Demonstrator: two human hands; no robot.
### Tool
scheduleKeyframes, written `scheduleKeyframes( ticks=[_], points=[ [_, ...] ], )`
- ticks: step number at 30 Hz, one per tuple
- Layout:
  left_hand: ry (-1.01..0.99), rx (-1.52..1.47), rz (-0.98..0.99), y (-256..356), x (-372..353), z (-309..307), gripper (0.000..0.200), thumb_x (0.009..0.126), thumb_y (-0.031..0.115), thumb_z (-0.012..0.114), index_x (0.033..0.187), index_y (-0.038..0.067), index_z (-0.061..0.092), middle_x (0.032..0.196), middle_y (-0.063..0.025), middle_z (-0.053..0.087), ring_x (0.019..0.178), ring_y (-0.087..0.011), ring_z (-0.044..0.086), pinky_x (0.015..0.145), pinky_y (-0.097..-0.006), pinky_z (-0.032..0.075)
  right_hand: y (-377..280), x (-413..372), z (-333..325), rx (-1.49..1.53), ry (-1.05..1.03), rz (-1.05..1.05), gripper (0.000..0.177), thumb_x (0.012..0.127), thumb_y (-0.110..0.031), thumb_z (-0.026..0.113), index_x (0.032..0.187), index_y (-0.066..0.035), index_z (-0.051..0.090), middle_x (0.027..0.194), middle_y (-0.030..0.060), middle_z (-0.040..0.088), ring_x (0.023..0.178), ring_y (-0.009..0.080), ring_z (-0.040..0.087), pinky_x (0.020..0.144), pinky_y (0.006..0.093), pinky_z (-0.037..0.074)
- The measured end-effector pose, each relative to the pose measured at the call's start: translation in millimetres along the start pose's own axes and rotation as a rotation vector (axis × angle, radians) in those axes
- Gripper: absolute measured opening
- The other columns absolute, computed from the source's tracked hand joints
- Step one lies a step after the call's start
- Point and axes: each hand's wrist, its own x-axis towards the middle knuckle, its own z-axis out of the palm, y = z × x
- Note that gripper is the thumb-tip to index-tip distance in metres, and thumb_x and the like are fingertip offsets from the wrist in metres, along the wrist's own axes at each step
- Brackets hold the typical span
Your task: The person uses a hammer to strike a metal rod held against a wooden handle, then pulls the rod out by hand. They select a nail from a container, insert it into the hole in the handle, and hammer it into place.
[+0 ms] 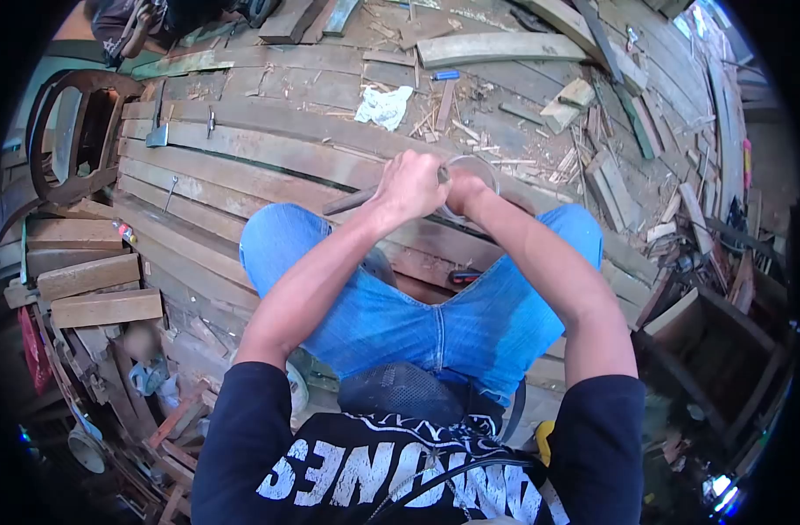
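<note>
My left hand (408, 185) is closed in a fist around a grey-brown stick-like piece (347, 201), whose long end points left over the boards. Close against it, my right hand (464, 191) is curled, its fingers mostly hidden from above. A round, see-through rim (487, 164) surrounds the right hand's far side; I cannot tell what the right fingers grip. Both hands are held out between my knees, above the wooden planks (303, 166). Between my thighs lies a small red and black object (464, 276).
A hammer-like tool (157, 133) and thin metal tools lie on the planks to the left. Ahead are a white cloth (384, 106), a blue object (446, 75) and wood scraps. Cut blocks (107, 309) stack at left, a wooden frame (719, 350) at right. Another person (129, 31) sits at upper left.
</note>
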Motion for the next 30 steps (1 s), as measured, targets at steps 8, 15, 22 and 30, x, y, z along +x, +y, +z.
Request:
scheduleKeyframes(
  ticks=[8, 15, 22, 30],
  points=[
    [0.116, -0.036, 0.084, 3.9, -3.4, -15.4, 0.026, 0.074, 0.018, 0.067, 0.094, 0.002, 0.071, 0.07, -0.0228, 0.064, 0.066, -0.0347, 0.066, 0.066, -0.0404, 0.054, -28.9, -27.5, -59.9, 0.342, 0.117, 0.212, 0.028, 0.083, -0.02, 0.054, 0.102, -0.002, 0.064, 0.109, 0.023, 0.063, 0.101, 0.0342, 0.062, 0.086, 0.04, 0.049],
    [0.256, -0.094, 0.219, -7.7, -0.8, -11.9, 0.027, 0.075, 0.017, 0.069, 0.095, 0.0, 0.071, 0.069, -0.0209, 0.065, 0.057, -0.0293, 0.066, 0.06, -0.0372, 0.054, -29.0, -25.0, -77.6, 0.056, -0.013, 0.123, 0.021, 0.084, -0.017, 0.054, 0.094, -0.004, 0.067, 0.102, 0.0185, 0.066, 0.096, 0.0332, 0.064, 0.083, 0.0392, 0.051],
    [0.363, -0.168, 0.264, -5.8, -6.4, -10.0, 0.023, 0.076, 0.015, 0.068, 0.094, 0.0, 0.071, 0.06, -0.0191, 0.063, 0.054, -0.024, 0.066, 0.055, -0.0328, 0.051, -30.5, -18.0, -78.4, 0.138, 0.127, 0.146, 0.017, 0.079, -0.011, 0.061, 0.094, -0.008, 0.067, 0.1, 0.017, 0.067, 0.096, 0.0318, 0.064, 0.083, 0.0389, 0.051],
    [0.346, -0.078, 0.231, -8.0, -5.0, -15.6, 0.023, 0.076, 0.015, 0.068, 0.093, 0.0, 0.071, 0.064, -0.0194, 0.064, 0.054, -0.0249, 0.065, 0.056, -0.0339, 0.051, -30.1, -20.6, -85.0, -0.072, 0.067, 0.036, 0.017, 0.078, -0.01, 0.064, 0.094, -0.007, 0.066, 0.099, 0.0172, 0.068, 0.096, 0.0304, 0.065, 0.078, 0.0375, 0.053]
  ],
)
